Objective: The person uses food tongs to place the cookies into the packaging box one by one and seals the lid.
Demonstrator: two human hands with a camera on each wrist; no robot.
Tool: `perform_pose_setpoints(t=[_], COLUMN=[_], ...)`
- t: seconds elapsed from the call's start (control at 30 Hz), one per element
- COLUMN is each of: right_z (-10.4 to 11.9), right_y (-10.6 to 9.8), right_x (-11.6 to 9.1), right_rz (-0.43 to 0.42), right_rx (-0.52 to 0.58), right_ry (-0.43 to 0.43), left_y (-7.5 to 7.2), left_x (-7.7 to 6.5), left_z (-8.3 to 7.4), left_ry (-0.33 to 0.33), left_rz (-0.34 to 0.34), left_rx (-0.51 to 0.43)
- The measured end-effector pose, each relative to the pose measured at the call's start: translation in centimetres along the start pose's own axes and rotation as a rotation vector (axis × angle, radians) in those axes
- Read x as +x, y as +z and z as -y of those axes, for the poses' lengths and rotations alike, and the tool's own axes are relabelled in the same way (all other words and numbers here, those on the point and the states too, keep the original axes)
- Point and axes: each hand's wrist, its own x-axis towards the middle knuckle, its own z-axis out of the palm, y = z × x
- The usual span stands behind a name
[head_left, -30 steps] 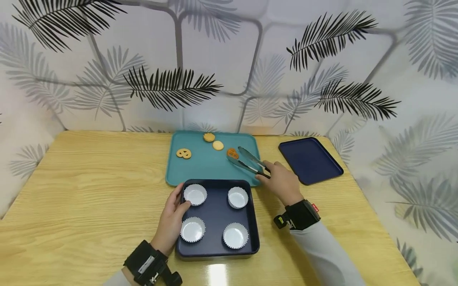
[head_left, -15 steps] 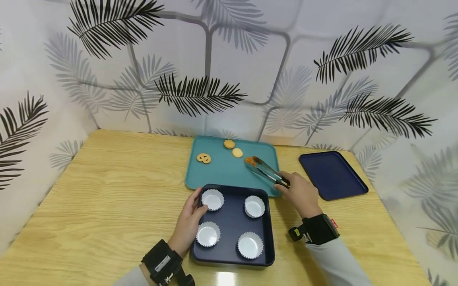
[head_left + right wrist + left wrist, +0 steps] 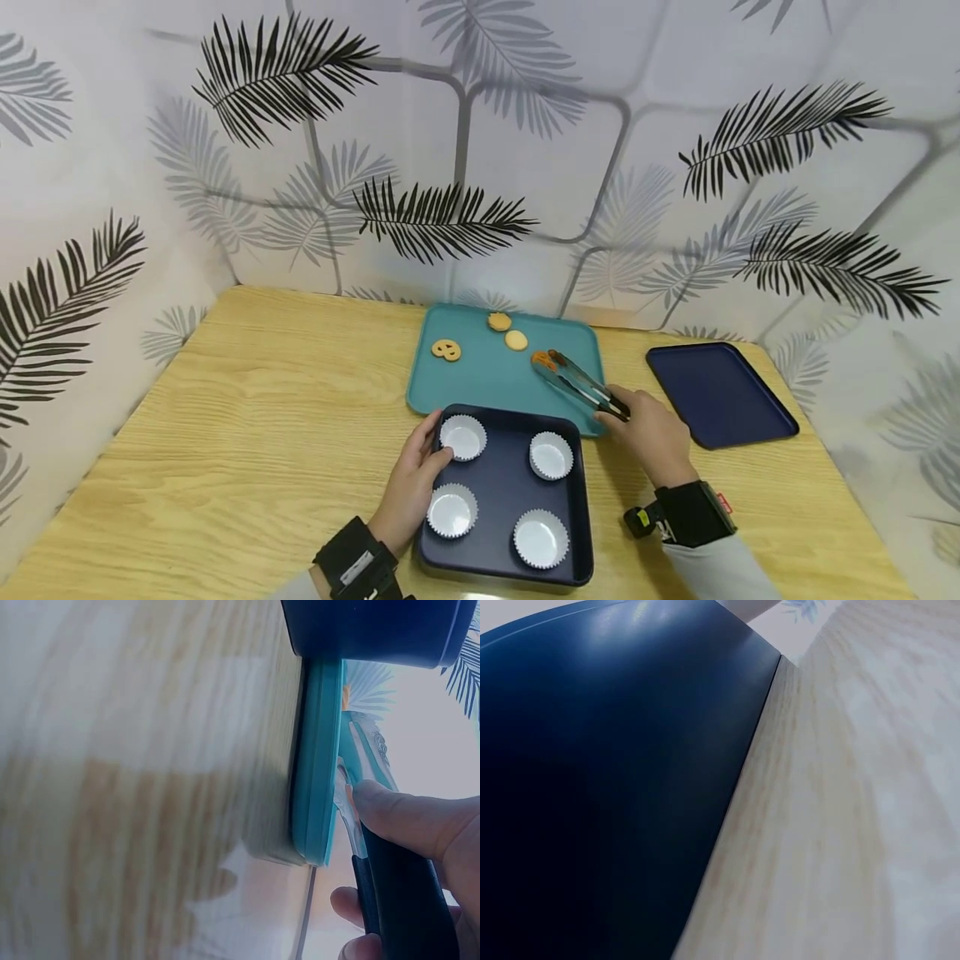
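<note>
My left hand (image 3: 408,496) grips the left wall of a dark navy square baking pan (image 3: 498,492), thumb over the rim. Several white fluted paper cups (image 3: 540,539) sit in it. In the left wrist view, the pan's wall (image 3: 615,772) stands on the wood. My right hand (image 3: 654,437) holds metal tongs (image 3: 577,390) by their black handles, also seen in the right wrist view. Their tips lie on either side of a brown pretzel-shaped cookie (image 3: 542,360) on a teal tray (image 3: 480,387); whether they squeeze it I cannot tell.
Also on the teal tray are a pale pretzel cookie (image 3: 446,350), a round pale cookie (image 3: 516,340) and a scalloped one (image 3: 499,321). A flat navy tray (image 3: 723,396) lies to the right. A leaf-patterned backdrop (image 3: 480,167) stands behind the wooden table (image 3: 247,433).
The tongs' tips have drawn closer together around the brown cookie. My head view has shifted, so everything sits further right and lower. The left hand keeps its place on the pan.
</note>
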Motion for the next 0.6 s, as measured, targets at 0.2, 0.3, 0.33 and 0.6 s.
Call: perform_pose_setpoints(t=[0.2, 0.3, 0.33, 0.6], right_z=[-0.5, -0.5, -0.5, -0.6], right_y=[0.5, 0.5, 0.5, -0.8], right_x=[-0.5, -0.8, -0.8, -1.2], right_rz=[-0.028, -0.043, -0.052, -0.111], right_rx=[-0.024, -0.038, -0.040, -0.049], right_ry=[-0.012, -0.012, -0.012, -0.057], left_y=[0.2, 0.2, 0.2, 0.1], left_x=[-0.3, -0.4, -0.3, -0.1], left_z=[0.2, 0.2, 0.2, 0.2], left_ry=[-0.008, -0.013, -0.014, 0.003], left_rz=[0.003, 0.009, 0.009, 0.003], left_rx=[-0.007, -0.002, -0.001, 0.014])
